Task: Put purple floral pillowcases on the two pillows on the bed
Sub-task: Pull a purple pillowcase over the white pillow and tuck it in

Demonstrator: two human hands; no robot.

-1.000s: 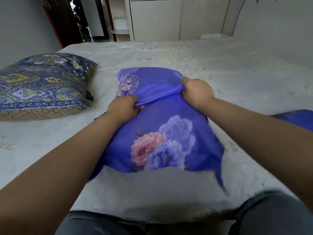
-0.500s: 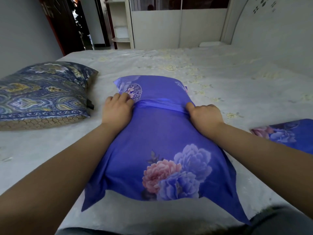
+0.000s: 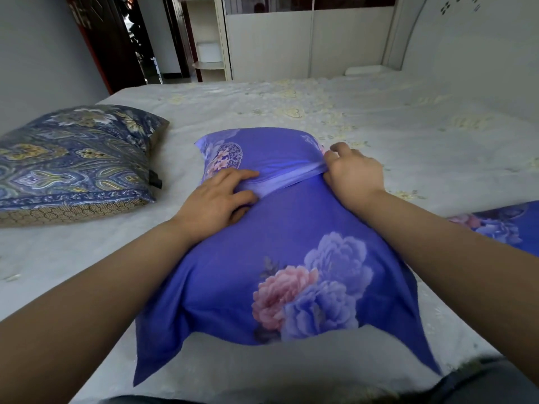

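Observation:
A pillow in a purple floral pillowcase [image 3: 291, 252] lies on the bed in front of me, its far end wrapped by the case's inner flap. My left hand [image 3: 218, 199] lies on the left side of the pillow, fingers over the bunched hem of the case. My right hand [image 3: 353, 173] pinches the same hem at the pillow's right edge and pulls it taut. A second pillow [image 3: 73, 158] in a dark blue paisley cover lies at the left. A second purple floral pillowcase [image 3: 501, 228] lies flat at the right edge.
The bed [image 3: 408, 147] is covered by a pale embroidered sheet and stretches to a white headboard [image 3: 472, 48] at the right. White cupboards [image 3: 306, 42] and an open doorway [image 3: 140, 48] stand beyond the bed. My grey-trousered knees [image 3: 481, 380] touch the near edge.
The hem of the case has been drawn further over the pillow's far end. My right hand moved up to the pillow's right corner and pinched the hem; my left hand shifted inward onto it.

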